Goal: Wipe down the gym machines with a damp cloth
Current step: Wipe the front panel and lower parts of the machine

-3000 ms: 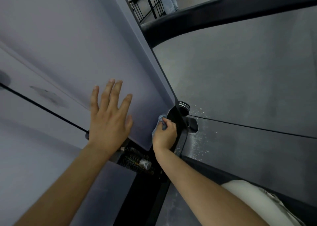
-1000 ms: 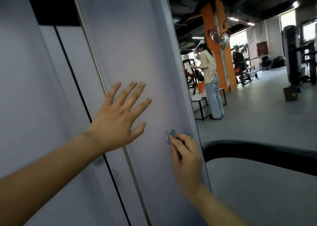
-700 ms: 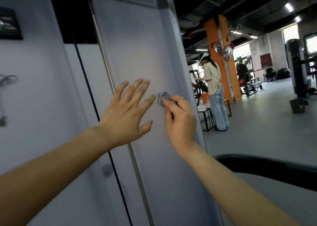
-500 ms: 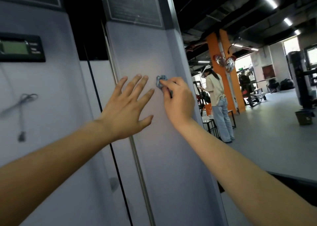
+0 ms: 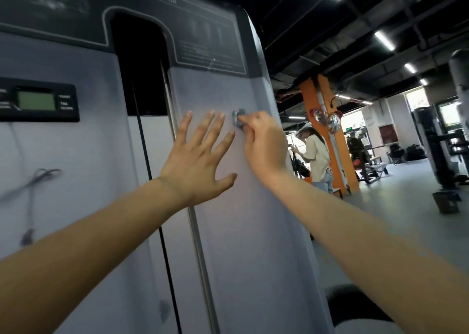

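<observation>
A tall grey gym machine shroud (image 5: 236, 232) fills the left and middle of the view, with a dark label panel across its top. My right hand (image 5: 264, 143) pinches a small bunched blue-grey cloth (image 5: 238, 118) against the right-hand panel, just below the label. My left hand (image 5: 198, 161) lies flat on the same panel beside it, fingers spread and straight, fingertips close to the cloth. Most of the cloth is hidden inside my right hand.
A small display console (image 5: 38, 101) sits on the left panel with a loose cord (image 5: 33, 199) hanging under it. A dark slot (image 5: 142, 75) with a cable and guide rod runs between panels. A person (image 5: 316, 161) stands by an orange pillar (image 5: 332, 141) at right. Other machines stand far right.
Over three seconds my right hand slid the cloth from the machine's base up the panel to just under the label. My left hand rose with it, still flat on the panel.
</observation>
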### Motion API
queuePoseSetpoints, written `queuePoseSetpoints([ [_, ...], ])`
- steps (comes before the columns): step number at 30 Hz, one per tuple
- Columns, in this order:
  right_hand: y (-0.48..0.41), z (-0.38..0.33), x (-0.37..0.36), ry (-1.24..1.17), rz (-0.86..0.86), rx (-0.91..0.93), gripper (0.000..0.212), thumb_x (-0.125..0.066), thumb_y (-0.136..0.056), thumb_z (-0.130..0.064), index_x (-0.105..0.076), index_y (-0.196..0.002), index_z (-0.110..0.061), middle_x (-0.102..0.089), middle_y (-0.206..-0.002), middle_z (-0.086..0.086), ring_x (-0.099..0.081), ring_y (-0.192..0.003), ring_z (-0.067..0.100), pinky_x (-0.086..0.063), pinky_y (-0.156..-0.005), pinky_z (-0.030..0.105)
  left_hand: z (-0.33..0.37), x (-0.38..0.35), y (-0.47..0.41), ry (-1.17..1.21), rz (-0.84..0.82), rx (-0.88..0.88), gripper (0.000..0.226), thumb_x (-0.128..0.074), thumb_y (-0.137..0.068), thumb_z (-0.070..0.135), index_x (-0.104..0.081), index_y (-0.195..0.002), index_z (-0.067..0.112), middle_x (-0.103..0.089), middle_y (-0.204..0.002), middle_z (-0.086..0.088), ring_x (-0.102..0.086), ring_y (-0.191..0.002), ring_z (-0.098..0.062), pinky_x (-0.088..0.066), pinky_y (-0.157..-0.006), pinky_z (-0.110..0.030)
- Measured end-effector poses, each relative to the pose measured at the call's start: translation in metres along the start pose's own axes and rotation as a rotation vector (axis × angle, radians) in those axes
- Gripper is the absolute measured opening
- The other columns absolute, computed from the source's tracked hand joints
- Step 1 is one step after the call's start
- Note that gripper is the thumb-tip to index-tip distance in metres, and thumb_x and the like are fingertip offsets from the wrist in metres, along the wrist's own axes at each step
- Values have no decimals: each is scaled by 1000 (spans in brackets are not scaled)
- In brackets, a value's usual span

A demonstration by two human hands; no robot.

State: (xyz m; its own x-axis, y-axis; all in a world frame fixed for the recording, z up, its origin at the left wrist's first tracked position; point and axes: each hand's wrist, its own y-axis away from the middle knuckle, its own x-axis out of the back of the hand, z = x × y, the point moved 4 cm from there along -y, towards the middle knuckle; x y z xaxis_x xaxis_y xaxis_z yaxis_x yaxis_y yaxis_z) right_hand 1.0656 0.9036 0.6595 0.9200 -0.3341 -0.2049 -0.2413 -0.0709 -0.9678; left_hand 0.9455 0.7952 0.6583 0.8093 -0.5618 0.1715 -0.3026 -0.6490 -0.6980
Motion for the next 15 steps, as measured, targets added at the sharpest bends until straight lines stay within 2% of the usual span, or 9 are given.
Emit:
queuePoseSetpoints([
  [4,-54,2,-10,-21,9,-18,24,-63,-102,-12,-80,-117,-20,-73,-113,-2,-70,-98,20,-59,-82,43,2,0,-3,5,-15,14,98,-11,-94,85,2,-171,26,13,-178,-15,17,-164,-33,12,-126,-66],
  [8,-21,5,-4,18,10,75,21,-60,-103,-12,-76,-115,-16,-71,-110,-2,-65,-98,19,-56,-77,37,3,4,-11,68,33,53,94,-25,-93,84,-23,-167,26,-7,-178,-15,0,-165,-33,8,-127,-66],
  [11,17,11,7,27,-5,148,19,-61,-103,-13,-74,-115,-16,-70,-110,-2,-64,-98,19,-54,-76,34,6,1,-12,61,55,65,97,-27,-91,84,-20,-168,26,-9,-177,-14,-2,-165,-33,7,-127,-67],
  [15,-2,11,3,37,-42,190,24,-57,-102,-14,-77,-113,-15,-72,-107,2,-66,-93,24,-57,-77,44,7,0,-12,68,66,73,103,-28,-88,88,-20,-169,25,-7,-178,-15,1,-165,-32,9,-126,-68],
])
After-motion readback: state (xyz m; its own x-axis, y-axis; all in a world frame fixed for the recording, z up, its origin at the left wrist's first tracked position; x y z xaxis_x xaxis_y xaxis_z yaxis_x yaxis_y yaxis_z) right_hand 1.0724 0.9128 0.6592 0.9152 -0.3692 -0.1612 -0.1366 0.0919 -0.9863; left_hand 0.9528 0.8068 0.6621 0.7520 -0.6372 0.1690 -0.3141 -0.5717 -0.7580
